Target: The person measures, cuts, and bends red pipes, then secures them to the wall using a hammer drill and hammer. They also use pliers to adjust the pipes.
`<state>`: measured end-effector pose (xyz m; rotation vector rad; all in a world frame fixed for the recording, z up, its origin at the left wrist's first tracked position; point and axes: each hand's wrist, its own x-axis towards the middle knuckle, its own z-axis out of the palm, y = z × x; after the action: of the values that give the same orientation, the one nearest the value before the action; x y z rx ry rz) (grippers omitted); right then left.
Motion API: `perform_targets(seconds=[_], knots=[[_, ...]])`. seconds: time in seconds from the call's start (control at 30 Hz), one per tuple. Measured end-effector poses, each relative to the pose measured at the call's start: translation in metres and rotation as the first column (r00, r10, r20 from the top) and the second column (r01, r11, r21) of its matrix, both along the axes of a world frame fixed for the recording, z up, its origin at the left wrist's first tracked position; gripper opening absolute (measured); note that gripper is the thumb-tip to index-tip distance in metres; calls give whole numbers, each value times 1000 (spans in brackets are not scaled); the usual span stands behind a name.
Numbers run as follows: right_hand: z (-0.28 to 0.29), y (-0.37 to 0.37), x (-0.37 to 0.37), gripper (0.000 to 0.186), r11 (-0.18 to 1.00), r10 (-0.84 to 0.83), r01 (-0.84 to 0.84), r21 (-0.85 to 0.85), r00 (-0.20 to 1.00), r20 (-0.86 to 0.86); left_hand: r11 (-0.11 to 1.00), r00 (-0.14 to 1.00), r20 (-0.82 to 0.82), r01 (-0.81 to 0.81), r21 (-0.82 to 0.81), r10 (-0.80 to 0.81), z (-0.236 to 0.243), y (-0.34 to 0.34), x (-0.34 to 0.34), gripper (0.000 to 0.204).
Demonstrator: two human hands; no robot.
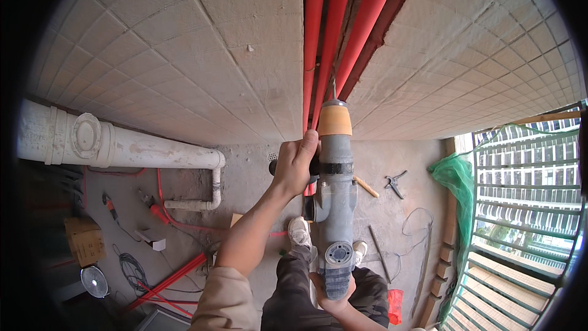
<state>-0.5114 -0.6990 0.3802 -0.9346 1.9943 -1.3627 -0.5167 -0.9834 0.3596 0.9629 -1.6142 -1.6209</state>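
A grey rotary hammer drill [336, 208] with an orange-yellow chuck collar points away from me, its thin bit [334, 89] reaching into the wall groove [380, 43] beside the red pipes [331, 18]. Whether the bit touches the wall I cannot tell. My left hand [296, 164] is wrapped round the black side handle near the front of the drill. At the drill's rear, my right hand [334, 297] grips the main handle; the drill body hides part of its fingers.
White drain pipes [147, 151] run along the left wall. On the floor lie a black clamp [397, 184], a metal rod [379, 254], red tubes [168, 279], coiled cable [131, 270] and a cardboard box [84, 240]. Green netting [456, 178] hangs by the railed opening [527, 208] on the right.
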Motion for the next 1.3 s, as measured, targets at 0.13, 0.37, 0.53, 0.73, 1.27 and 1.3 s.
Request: perform_targets(seconds=[0.13, 0.37, 0.53, 0.73, 1.27, 1.3], knots=[[5, 1, -2, 34, 998, 34, -29, 50, 994, -102, 999, 1000, 12, -20, 49, 20, 11, -3, -2, 67], [14, 1, -24, 33, 998, 53, -54, 13, 997, 50, 998, 998, 34, -60, -11, 60, 18, 5, -9, 64], [19, 18, -60, 25, 993, -18, -15, 114, 961, 277, 982, 993, 71, -77, -175, 90, 18, 18, -20, 55], [22, 15, -99, 20, 987, -107, 59, 150, 937, 331, 969, 983, 99, -129, -209, 153, 25, 32, -39, 52], [-24, 50, -124, 24, 994, -61, 93, -55, 904, 423, 930, 966, 177, -119, -347, 190, 32, 45, -44, 48], [-25, 46, -127, 24, 991, -58, 104, -80, 893, 447, 926, 966, 172, -121, -358, 193, 32, 44, -45, 48]])
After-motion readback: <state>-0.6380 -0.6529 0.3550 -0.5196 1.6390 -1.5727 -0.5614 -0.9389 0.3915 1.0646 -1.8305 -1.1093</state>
